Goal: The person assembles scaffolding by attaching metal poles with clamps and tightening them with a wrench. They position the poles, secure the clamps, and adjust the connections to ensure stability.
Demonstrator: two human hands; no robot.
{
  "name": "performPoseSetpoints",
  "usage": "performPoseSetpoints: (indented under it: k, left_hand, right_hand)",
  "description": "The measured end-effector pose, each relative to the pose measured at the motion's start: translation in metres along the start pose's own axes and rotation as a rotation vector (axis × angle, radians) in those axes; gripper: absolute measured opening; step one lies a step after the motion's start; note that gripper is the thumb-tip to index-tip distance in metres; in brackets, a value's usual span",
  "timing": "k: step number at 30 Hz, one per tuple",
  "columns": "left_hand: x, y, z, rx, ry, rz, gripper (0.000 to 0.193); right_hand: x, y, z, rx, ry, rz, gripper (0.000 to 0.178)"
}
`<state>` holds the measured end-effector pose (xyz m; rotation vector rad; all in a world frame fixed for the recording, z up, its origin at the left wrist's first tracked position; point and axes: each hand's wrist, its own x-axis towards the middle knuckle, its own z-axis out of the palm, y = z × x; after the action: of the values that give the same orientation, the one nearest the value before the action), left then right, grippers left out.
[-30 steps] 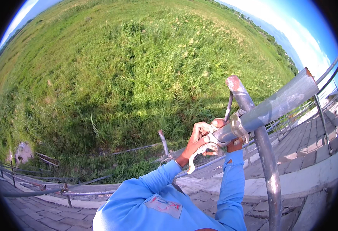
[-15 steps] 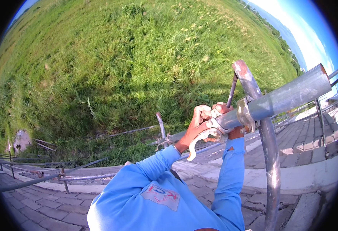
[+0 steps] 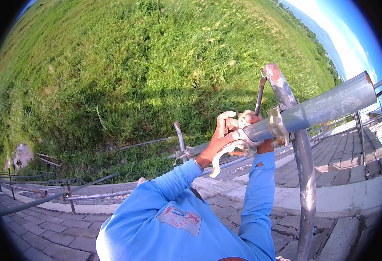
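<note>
A grey scaffold pipe (image 3: 334, 104) slants across from the right, and around it sits a whitish scaffold clamp (image 3: 243, 141) whose curved flap hangs open. My left hand (image 3: 217, 141) is closed on this clamp from the left, thumb on its near side and fingers bent over the top. Reaching up from below and behind the pipe, my right hand (image 3: 265, 146) shows its fingers above it, wrapped at the lower end of a dark ring-ended wrench (image 3: 259, 93). The pipe hides part of that hand. Right of both hands, a second clamp (image 3: 278, 124) joins the pipe to an upright, rusty-topped pipe (image 3: 306, 182).
A shorter upright post (image 3: 180, 139) stands left of my hands. Low pipe railings (image 3: 93, 196) run along the left. Below lies grey block paving (image 3: 56, 230) with a pale concrete strip (image 3: 334, 198). Tall grass (image 3: 125, 78) covers the ground beyond.
The wrench has shifted slightly, and its ring end now shows beside the upright pipe's top. My left fingers have moved a little on the clamp. The view has shifted slightly.
</note>
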<state>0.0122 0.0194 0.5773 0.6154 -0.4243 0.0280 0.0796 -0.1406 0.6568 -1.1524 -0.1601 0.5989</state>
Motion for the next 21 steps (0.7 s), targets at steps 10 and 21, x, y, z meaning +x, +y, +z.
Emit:
performPoseSetpoints:
  k: [10,21]
  left_hand:
    - [-0.001,-0.002,-0.001,0.015,-0.006,-0.011,0.078]
    - [0.001,-0.001,0.003,-0.007,0.007,-0.013,0.072]
  right_hand:
    - [0.004,0.005,-0.031,-0.308,0.186,-0.008,0.027]
    - [0.006,0.012,-0.038,-0.196,0.065,-0.104,0.023]
